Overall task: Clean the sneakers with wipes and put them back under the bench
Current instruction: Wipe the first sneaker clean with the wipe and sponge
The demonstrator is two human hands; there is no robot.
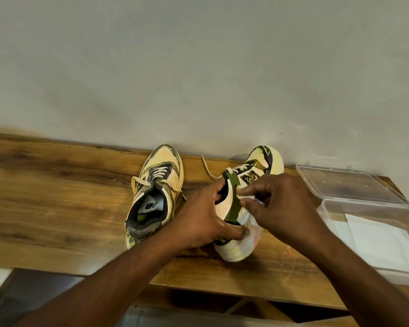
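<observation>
Two yellow, green and black sneakers stand on the wooden bench [57, 185], toes toward the wall. The left sneaker [154, 192] stands free, its opening facing me. My left hand [203, 215] grips the right sneaker [253, 171] at its collar, fingers inside the opening and thumb under the heel. My right hand [281, 204] pinches a white wipe [248, 217] against that sneaker's outer heel side. Most of the wipe is hidden under my fingers.
A clear plastic box [340, 208] with white wipes [383, 239] inside sits at the bench's right end, its lid [350, 182] hinged open toward the wall. A plain grey wall rises behind the bench. Dark space under the bench shows at the bottom.
</observation>
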